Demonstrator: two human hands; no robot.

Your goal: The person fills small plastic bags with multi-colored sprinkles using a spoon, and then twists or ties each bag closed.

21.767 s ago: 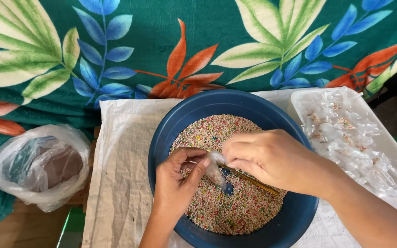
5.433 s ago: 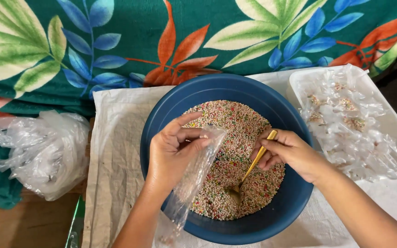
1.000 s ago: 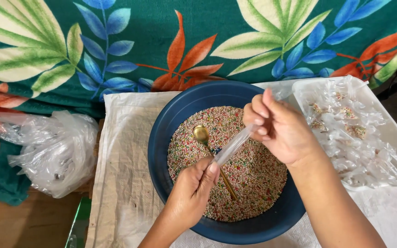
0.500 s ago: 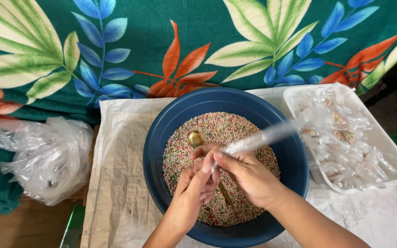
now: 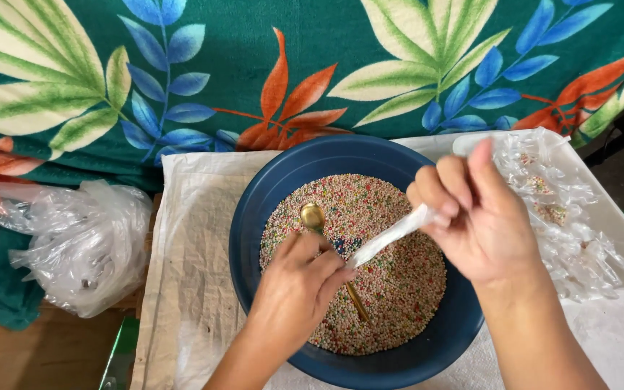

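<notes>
Since half a second ago the right hand (image 5: 482,217) has lifted from low in the bowl to the right of centre, drawing the small clear bag (image 5: 391,235) out into a taut twisted strand, while the left hand (image 5: 301,289) stays low at the centre of the frame.

Beneath everything lies a pale woven sack cloth (image 5: 196,260), spread across the lower half of the picture. Behind it, filling the whole upper part, hangs a green fabric (image 5: 254,43) printed with large cream, blue and orange leaves. A strip of brown wooden surface (image 5: 30,357) shows at the lower left. On the cloth sits a round dark blue bowl (image 5: 254,217) holding tiny multicoloured beads (image 5: 399,289), with a gold spoon (image 5: 313,217) lying in them, its bowl toward the upper left. At the right edge stands a white tray (image 5: 619,217) heaped with small filled clear packets. At the left lies a crumpled clear plastic bundle (image 5: 84,245).

Fingers of the right hand are curled narrow, pinching the upper end of the twisted bag between thumb and fingertips. Fingers of the left hand are closed on its lower end, just above the beads and over the spoon's handle.
</notes>
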